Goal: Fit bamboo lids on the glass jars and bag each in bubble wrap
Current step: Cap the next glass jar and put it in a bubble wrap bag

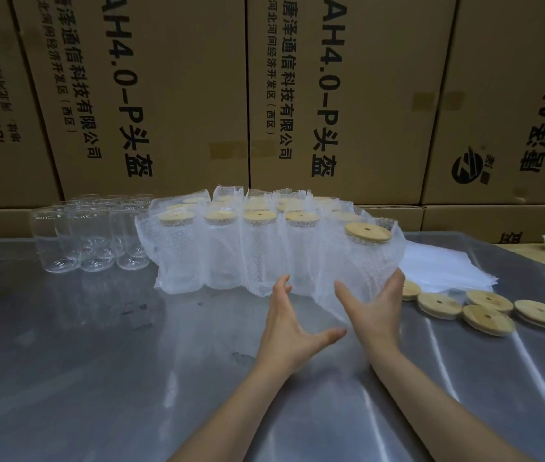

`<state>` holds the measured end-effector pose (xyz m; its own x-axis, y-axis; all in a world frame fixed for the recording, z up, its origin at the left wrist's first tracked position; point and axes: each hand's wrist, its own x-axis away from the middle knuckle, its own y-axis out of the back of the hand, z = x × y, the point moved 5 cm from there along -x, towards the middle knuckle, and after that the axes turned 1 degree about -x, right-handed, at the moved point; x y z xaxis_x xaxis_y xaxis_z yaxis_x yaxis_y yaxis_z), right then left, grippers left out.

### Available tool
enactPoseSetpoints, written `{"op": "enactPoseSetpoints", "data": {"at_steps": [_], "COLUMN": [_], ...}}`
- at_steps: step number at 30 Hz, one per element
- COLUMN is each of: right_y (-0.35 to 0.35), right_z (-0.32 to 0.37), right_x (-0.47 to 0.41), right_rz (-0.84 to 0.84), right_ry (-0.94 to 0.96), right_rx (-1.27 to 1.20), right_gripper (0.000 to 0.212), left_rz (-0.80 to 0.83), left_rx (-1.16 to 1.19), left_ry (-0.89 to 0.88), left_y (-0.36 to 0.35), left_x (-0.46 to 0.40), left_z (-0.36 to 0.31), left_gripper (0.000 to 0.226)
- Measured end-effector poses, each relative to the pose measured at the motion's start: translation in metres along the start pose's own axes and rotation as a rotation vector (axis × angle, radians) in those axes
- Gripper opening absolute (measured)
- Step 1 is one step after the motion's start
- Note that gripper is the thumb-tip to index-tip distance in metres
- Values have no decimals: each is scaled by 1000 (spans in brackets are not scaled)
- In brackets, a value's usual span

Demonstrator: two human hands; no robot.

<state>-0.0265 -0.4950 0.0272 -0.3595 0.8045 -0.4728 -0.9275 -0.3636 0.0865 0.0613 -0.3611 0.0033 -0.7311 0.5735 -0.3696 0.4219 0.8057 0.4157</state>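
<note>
Right now your right hand (376,311) cups the bubble-wrapped glass jar with the round bamboo lid (361,261), the fingers spread wide along its right side and the thumb reaching up across the wrap at the front, so the grip is loose and wide rather than clamped. Your left hand (289,323) hovers just beside it with fingers splayed apart, its fingertips close to the wrap; whether they touch it you cannot tell. That jar sits tilted at the right end of the row of wrapped, lidded jars (241,241) on the shiny metal worktop (97,361). Bare clear glass jars (91,238) stand to the left. Loose round bamboo lids (487,311) lie to the right, near a flat stack of bubble-wrap bags (441,268).
</note>
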Motion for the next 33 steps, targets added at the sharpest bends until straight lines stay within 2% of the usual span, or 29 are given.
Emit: {"op": "enactPoseSetpoints", "data": {"at_steps": [15, 33], "right_y": [-25, -31], "right_z": [-33, -39], "right_x": [-39, -48], "right_rz": [61, 74], "right_ry": [-40, -24], "right_rx": [62, 88], "right_gripper": [95, 101], "left_rz": [154, 165], "left_rx": [-192, -257], "left_ry": [13, 20], "left_y": [-16, -18], "left_x": [-32, -38], "left_z": [6, 8], "left_gripper": [118, 112]}}
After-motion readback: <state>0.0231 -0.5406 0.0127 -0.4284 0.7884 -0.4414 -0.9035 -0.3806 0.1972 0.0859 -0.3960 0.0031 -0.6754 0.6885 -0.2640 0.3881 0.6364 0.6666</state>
